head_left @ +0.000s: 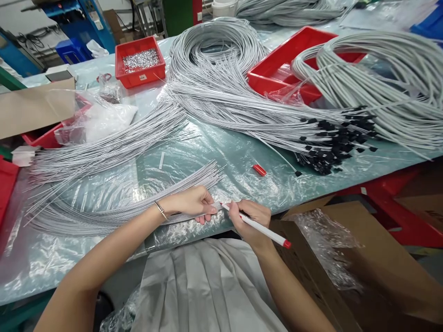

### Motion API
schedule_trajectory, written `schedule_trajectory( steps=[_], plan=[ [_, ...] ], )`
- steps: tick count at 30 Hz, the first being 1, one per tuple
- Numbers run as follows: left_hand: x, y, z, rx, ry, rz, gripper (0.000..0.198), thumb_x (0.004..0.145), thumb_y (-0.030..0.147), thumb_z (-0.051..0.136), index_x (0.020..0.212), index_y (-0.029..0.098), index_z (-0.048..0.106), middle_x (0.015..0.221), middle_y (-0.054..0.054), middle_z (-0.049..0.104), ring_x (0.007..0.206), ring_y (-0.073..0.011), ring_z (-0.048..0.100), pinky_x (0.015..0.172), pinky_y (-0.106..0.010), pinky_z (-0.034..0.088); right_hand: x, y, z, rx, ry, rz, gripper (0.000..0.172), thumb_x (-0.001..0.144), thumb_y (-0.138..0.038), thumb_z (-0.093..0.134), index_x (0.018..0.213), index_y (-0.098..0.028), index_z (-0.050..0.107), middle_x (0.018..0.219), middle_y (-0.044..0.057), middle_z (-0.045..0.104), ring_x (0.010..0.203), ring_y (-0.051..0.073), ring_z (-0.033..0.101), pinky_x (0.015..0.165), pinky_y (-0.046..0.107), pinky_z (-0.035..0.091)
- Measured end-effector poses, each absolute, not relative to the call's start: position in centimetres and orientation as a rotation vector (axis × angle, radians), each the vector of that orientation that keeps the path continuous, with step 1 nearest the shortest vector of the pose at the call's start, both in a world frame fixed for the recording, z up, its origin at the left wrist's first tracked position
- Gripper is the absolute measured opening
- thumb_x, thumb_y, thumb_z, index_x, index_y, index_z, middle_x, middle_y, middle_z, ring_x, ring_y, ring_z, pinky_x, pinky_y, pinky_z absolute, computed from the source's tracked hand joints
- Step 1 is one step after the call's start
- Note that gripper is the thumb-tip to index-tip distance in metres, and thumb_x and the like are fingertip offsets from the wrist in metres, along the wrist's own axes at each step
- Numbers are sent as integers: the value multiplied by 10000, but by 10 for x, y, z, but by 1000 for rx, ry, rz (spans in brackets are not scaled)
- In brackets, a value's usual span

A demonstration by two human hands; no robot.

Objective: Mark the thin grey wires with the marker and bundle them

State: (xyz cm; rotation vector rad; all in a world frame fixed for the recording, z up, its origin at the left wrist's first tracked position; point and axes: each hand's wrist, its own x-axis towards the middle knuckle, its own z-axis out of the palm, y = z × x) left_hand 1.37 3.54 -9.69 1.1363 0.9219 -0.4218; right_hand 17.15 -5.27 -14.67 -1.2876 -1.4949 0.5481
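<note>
My left hand (192, 203) is closed round the near ends of a bundle of thin grey cables (145, 203) at the table's front edge, pinching them flat. My right hand (251, 220) grips a white marker pen (265, 229) with a red end; its tip touches the cable ends beside my left fingers. The pen's red cap (259, 170) lies on the plastic sheet just beyond my hands. A thin bracelet sits on my left wrist.
Large fans and coils of grey cables (221, 87) cover the table, some ending in black connectors (332, 143). A red bin of small metal parts (140, 61) stands at the back left, and a red tray (287, 60) further right. An open cardboard box (363, 258) stands at the right.
</note>
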Motion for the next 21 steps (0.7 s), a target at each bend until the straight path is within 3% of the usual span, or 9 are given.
schedule_trajectory(
  steps=[10, 17, 21],
  plan=[
    [15, 35, -92, 1154, 945, -434, 289, 824, 314, 548, 728, 42, 540, 720, -98, 610, 566, -125, 588, 529, -224, 497, 175, -56, -147, -1278, -1492, 585, 302, 785, -26, 534, 539, -132, 394, 478, -10, 395, 432, 74, 356, 457, 236, 277],
    [13, 35, -91, 1174, 943, -433, 303, 825, 335, 546, 722, 51, 536, 715, -94, 606, 577, -127, 587, 525, -220, 494, 177, -56, -147, -1240, -1515, 610, 330, 787, -35, 533, 525, -129, 356, 472, -24, 321, 431, 66, 290, 446, 239, 245],
    [13, 33, -94, 1174, 944, -439, 284, 833, 315, 534, 733, 49, 537, 725, -97, 606, 573, -123, 585, 518, -208, 482, 183, -58, -153, -1198, -1498, 696, 273, 784, -38, 546, 549, -127, 440, 484, -20, 384, 437, 72, 350, 456, 233, 285]
  ],
)
